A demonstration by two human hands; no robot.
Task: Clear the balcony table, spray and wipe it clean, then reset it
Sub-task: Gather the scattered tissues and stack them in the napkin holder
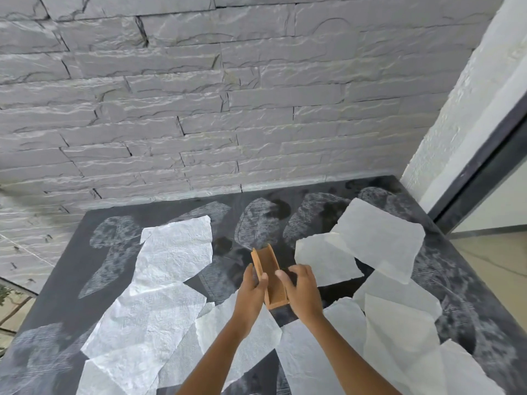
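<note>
A small brown wooden holder [271, 276], shaped like an open trough, sits over the middle of the dark balcony table [71, 258]. My left hand [252, 292] grips its left wall with thumb and fingers. My right hand [302, 292] grips its right side, fingers curled over the edge. Several white tissue sheets lie spread over the tabletop, one large sheet [176, 252] to the left of the holder and another [379, 240] to the right. The holder looks empty inside.
A grey stone-brick wall [199, 95] runs along the table's far edge. A white pillar and dark door frame [479, 166] stand at the right. The tabletop carries pale oval print marks [256, 223]. Floor shows past the left and right table edges.
</note>
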